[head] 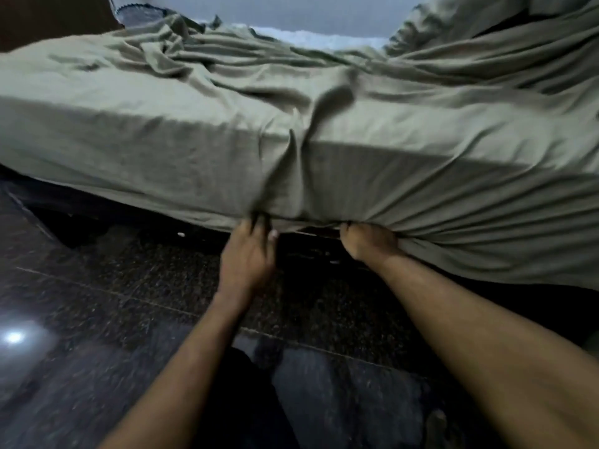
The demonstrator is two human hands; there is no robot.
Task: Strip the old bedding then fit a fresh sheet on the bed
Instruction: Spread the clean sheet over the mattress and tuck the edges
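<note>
One olive sheet (227,131) drapes the bed; my two hands, left hand (248,254) and right hand (369,243), each grasp its lower edge beside the dark floor (97,286).

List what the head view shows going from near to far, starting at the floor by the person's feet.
Dark speckled floor → left hand and right hand at the sheet's lower edge → green sheet over the mattress → bare white mattress strip at the far side.

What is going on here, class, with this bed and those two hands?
A person is fitting an olive-green sheet over a mattress. Both hands work its lower edge: the left hand tucks it under, the right hand grips bunched fabric. The sheet lies wrinkled on top, and bare white mattress shows at the far side.
</note>
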